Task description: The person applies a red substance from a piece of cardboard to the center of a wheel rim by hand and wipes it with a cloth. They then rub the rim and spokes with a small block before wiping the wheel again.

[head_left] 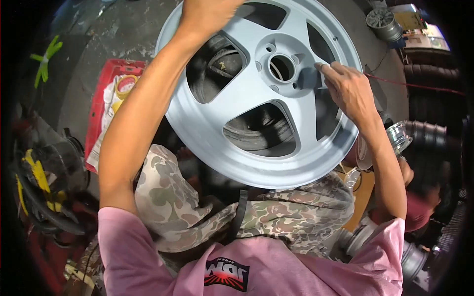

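Observation:
A pale grey-blue car wheel rim [217, 118] with broad spokes and a round centre hole lies face up in front of me, over my knees. At its far left edge, my left hand [210, 17] overlaps the outer lip; its fingers are turned away and partly cut off by the top of the view. My right hand [345, 89] is on a spoke right of the hub, fingers bent and close together, fingertips at the painted surface. A small greyish edge shows below those fingertips; what they hold I cannot tell. Through the openings, a dark tyre [261, 133] shows underneath.
To the left sits a red tray [101, 93] with rolls of yellow tape [126, 86] and paper. Bright green tape [45, 60] lies on the floor. Other wheels, including a silver one [384, 23], stand at right. Another person's maroon clothing [417, 214] appears at lower right.

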A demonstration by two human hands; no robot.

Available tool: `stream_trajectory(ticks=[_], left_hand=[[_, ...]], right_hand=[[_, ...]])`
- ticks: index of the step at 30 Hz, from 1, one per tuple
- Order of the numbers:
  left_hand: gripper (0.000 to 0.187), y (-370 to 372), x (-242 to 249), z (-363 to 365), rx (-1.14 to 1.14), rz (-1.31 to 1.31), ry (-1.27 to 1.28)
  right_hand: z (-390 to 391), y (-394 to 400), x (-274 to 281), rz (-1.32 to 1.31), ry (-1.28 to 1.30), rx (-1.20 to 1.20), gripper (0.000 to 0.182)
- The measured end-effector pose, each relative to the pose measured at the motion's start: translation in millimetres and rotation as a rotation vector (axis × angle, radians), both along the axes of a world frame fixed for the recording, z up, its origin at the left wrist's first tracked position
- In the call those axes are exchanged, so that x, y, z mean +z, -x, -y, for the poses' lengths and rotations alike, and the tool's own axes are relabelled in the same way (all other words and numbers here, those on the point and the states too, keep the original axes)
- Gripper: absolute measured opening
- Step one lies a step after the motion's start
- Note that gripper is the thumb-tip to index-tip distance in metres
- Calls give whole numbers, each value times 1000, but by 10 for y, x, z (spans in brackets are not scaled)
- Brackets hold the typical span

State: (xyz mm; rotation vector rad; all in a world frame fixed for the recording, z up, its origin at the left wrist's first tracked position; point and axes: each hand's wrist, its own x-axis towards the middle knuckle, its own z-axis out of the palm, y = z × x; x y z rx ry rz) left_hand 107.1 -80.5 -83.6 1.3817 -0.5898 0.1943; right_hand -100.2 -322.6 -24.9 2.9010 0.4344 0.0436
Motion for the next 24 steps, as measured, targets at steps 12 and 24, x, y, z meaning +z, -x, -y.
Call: stream_trajectory(ticks=[12,24], left_hand=[[16,253,142,-10,-88,88,35],[17,241,127,3,-126,95,19]], right_hand=[[-171,-124,-161,-187,591,61,47],[-272,-243,-221,-204,733,83,39]])
